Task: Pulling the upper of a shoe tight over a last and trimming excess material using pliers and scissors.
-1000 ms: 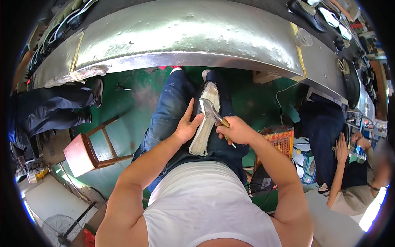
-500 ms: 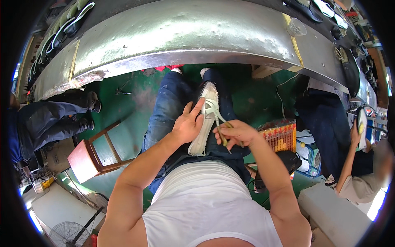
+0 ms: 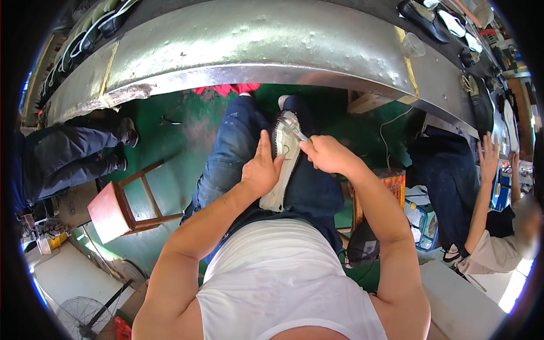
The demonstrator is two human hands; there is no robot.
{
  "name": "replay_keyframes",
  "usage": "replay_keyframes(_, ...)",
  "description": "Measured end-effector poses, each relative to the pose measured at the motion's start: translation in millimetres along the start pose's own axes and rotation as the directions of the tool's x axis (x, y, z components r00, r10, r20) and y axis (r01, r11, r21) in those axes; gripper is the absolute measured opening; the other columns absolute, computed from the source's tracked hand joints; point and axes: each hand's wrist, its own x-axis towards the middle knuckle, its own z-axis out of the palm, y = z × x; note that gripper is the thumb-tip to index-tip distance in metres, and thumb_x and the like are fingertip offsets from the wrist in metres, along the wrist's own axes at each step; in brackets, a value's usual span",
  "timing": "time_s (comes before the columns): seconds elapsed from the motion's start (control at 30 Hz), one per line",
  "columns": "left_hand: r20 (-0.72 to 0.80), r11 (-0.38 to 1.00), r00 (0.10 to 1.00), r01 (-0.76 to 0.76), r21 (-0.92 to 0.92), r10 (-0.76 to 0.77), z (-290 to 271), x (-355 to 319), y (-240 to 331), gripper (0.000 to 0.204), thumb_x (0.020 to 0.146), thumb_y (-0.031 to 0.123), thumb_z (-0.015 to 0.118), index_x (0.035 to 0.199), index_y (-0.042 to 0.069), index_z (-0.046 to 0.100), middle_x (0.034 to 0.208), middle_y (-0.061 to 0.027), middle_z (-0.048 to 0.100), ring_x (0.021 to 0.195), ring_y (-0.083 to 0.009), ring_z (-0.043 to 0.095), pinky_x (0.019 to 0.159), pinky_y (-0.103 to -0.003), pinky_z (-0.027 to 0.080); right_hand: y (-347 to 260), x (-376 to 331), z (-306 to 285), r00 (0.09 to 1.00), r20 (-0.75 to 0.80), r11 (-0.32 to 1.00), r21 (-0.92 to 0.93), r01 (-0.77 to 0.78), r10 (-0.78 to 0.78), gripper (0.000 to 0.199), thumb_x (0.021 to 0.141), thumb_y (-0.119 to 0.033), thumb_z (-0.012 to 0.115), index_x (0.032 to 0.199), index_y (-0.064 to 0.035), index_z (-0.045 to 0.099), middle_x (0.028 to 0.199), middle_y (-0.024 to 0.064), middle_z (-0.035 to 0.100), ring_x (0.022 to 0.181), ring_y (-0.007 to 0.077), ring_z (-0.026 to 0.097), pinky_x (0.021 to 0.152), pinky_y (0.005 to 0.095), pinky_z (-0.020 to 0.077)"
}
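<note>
An upturned shoe (image 3: 277, 184), pale along its underside with dark toothed edging near the toe, lies lengthwise over my lap. My left hand (image 3: 262, 170) rests against its left side, fingers stretched toward the toe and thumb at the near part of the underside; it is open, not wrapped round the shoe. My right hand (image 3: 324, 154) is closed on metal pincers (image 3: 297, 134), whose head reaches over the toe end. Their handles are hidden in my fist. On the underside, a thin dark curved line shows below the pincers.
A dented metal-covered bench (image 3: 255, 42) spans the front, bearing shoes (image 3: 425, 20) and a clear cup (image 3: 412, 45). A tipped wooden stool (image 3: 110, 212) lies left. A co-worker (image 3: 493, 249) sits right with a hand raised; another person's legs (image 3: 79, 156) show left.
My right hand has moved up toward the toe, its grip now closer over the pincers, which lie more sideways. My left hand stays beside the shoe. The co-worker at right has raised a hand.
</note>
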Motion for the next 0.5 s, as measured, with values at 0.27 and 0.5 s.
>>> replay_keyframes(0.27, 0.247, 0.791, 0.964, 0.225, -0.568, -0.097, -8, 4, -8, 0.094, 0.093, 0.032, 0.067, 0.158, 0.006, 0.003, 0.153, -0.0225, 0.036, 0.139, -0.0328, 0.042, 0.111, -0.038, 0.038, 12, -55, 32, 0.995, -0.075, 0.985, 0.16, 0.07, -0.058, 0.038, 0.097, -0.033, 0.057, 0.089, 0.0038, 0.06, 0.08, 0.0258, 0.065, 0.078, 0.0451, 0.063, 0.072, 0.0481, 0.0491)
replay_keyframes(0.5, 0.5, 0.436, 0.866, 0.443, -0.783, 0.019, -20, 18, -14, 0.104, 0.091, 0.019, 0.072, 0.159, 0.016, -0.007, 0.151, -0.014, 0.039, 0.137, -0.0252, 0.041, 0.111, -0.04, 0.036, 1, -97, 39, 0.955, 0.288, 0.996, -0.03, 0.088, -0.076, 0.028, 0.094, -0.025, 0.06, 0.101, 0.0016, 0.064, 0.089, 0.0224, 0.068, 0.086, 0.0391, 0.067, 0.079, 0.0456, 0.0517)
